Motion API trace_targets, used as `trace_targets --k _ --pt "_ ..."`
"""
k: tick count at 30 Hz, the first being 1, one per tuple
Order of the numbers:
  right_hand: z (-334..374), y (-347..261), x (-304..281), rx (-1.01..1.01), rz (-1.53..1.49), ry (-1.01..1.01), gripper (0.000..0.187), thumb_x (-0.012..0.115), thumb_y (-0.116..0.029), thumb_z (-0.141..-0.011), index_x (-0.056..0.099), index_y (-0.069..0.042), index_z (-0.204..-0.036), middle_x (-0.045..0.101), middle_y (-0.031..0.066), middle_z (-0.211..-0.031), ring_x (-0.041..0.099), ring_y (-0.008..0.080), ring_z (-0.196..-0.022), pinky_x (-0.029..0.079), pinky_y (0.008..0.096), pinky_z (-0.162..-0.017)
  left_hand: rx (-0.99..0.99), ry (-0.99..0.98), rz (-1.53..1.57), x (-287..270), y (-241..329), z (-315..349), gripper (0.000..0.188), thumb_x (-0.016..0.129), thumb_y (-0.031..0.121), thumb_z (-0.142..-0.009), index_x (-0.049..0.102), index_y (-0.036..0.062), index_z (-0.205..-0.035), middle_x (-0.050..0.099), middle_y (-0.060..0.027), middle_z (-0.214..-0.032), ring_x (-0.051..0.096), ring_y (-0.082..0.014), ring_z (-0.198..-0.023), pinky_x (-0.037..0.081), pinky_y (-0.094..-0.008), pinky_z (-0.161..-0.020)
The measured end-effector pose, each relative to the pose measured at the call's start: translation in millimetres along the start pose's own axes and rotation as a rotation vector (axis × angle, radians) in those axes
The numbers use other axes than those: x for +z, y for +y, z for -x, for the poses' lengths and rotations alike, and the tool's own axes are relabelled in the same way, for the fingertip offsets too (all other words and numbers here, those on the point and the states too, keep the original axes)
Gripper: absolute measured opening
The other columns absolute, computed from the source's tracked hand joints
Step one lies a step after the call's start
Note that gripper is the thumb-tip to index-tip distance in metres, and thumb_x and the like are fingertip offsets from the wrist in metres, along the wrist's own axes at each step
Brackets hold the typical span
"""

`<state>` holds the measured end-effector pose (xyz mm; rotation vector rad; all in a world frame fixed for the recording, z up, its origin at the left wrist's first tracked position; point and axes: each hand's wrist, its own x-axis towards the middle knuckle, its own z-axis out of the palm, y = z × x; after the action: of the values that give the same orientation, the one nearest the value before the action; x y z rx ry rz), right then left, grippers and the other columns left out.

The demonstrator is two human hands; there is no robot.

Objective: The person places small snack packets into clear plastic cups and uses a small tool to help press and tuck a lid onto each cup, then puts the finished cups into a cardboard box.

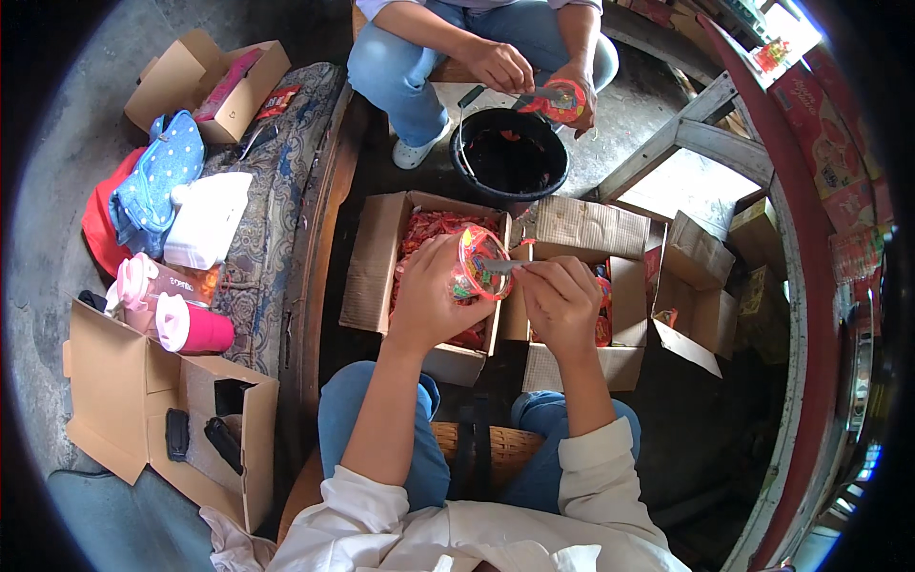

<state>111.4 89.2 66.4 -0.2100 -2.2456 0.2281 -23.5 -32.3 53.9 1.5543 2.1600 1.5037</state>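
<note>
On the left, the main hazard is the person's left hand (425,297) squeezing too hard: the clear, round plastic container with a red-patterned rim (471,280) looks thin-walled, so it could buckle or spring from the grip. It could then drop into the open brown cardboard carton (368,262) beneath, among the shiny red packets (431,227), whose similar colours would make it harder to pick out. In the middle, the flat grey blade-like tool (498,267) reaches across the container's round face, pointing toward the left hand; a slip or an over-hard push could carry its tip into the fingers there. How sharp it is cannot be told. Further right, a pinch so near the tool's end could let it twist or fall toward the second open brown cardboard carton (579,225).

The left forearm rises from the lower edge, leaning slightly rightward; its hand holds the container above the first carton's right part, fingers wrapped about the left side and thumb at the lower edge. The right hand (560,303) faces it, its forearm slanting up and inward, thumb and forefinger narrowed on the tool's right end, other fingers curled; how firmly they press cannot be told.
</note>
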Motion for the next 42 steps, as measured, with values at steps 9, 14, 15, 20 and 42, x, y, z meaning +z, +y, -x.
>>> trace_targets --k 9,14,15,20,42 --pt "1 0 3 -0.014 0.033 -0.008 0.017 0.067 -0.003 -0.06 0.066 -0.006 -0.076 0.06 0.0002 -0.078 0.056 0.0178 -0.069 0.047 0.0316 -0.06 -0.047 -0.052 -0.048 1 -3 4 0.068 0.075 0.031 -0.059 0.053 -0.0023 -0.113 0.058 -0.0192 -0.107 0.055 -0.0358 -0.101 0.041 -0.0437 -0.09" --pt "1 -2 2 -0.026 0.05 -0.003 0.016 0.068 -0.004 -0.061 0.066 -0.006 -0.077 0.06 -0.0003 -0.077 0.056 0.0166 -0.068 0.047 0.0306 -0.06 -0.037 -0.04 -0.029 -1 -1 1 0.068 0.076 0.032 -0.058 0.054 -0.0022 -0.113 0.059 -0.0188 -0.106 0.056 -0.035 -0.099 0.042 -0.0421 -0.09" --pt "1 -2 2 -0.029 0.053 -0.006 0.016 0.068 -0.004 -0.061 0.066 -0.006 -0.077 0.06 -0.0003 -0.077 0.056 0.0165 -0.068 0.047 0.0304 -0.06 -0.028 -0.034 -0.043 -1 0 1 0.068 0.076 0.032 -0.058 0.054 -0.0019 -0.113 0.059 -0.0186 -0.106 0.056 -0.0348 -0.098 0.042 -0.0419 -0.089" --pt "3 -2 5 -0.03 0.059 0.011 0.017 0.068 -0.004 -0.061 0.066 -0.006 -0.077 0.06 -0.0002 -0.077 0.056 0.0164 -0.068 0.046 0.0303 -0.06 -0.019 -0.029 -0.035 -1 0 1 0.068 0.076 0.032 -0.058 0.054 0.0001 -0.114 0.06 -0.0175 -0.105 0.057 -0.0338 -0.096 0.043 -0.0418 -0.087" --pt "9 1 9 -0.022 0.031 -0.002 0.014 0.068 -0.004 -0.061 0.065 -0.005 -0.074 0.06 0.0002 -0.075 0.054 0.0166 -0.066 0.044 0.0303 -0.057 -0.021 -0.02 -0.047 -1 2 0 0.061 0.074 0.029 -0.06 0.057 -0.0024 -0.109 0.061 -0.0177 -0.101 0.059 -0.0325 -0.092 0.046 -0.0397 -0.085"
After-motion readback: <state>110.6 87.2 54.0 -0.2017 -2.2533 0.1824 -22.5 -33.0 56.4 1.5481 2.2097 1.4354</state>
